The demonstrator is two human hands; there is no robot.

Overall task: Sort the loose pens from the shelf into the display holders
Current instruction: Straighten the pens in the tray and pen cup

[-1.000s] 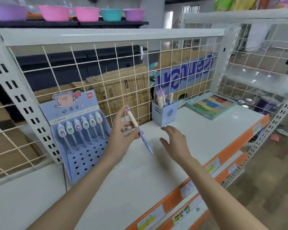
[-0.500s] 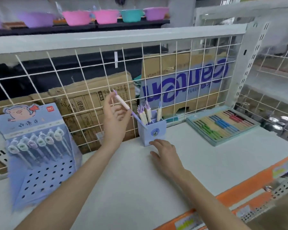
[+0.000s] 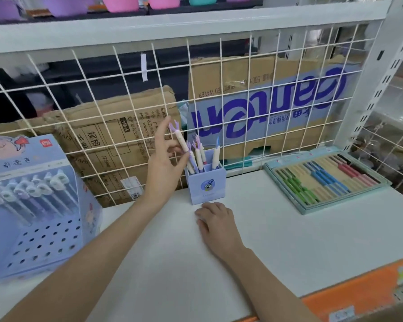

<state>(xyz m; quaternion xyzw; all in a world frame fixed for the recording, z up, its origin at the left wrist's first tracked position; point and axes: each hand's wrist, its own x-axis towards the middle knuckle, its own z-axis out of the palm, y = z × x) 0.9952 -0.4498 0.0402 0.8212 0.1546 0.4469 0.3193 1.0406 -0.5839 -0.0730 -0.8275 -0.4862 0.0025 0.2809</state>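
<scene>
My left hand [image 3: 164, 169] pinches a cream-barrelled pen [image 3: 180, 138] with a lilac antler-shaped top, tilted, its lower end inside the small lilac holder [image 3: 206, 185]. My right hand [image 3: 215, 223] rests flat and relaxed on the white shelf [image 3: 277, 240], just before the holder.

No sleeves, rings or watches are worn: the left hand [image 3: 163, 168], right hand [image 3: 215, 223] and forearms are bare.

Open white shelf top [image 3: 277, 240] in front.
Blocked behind by white wire grid [image 3: 242, 94]; flanked by perforated lilac display stand [image 3: 40, 240] and flat teal pen tray [image 3: 289, 203].
</scene>
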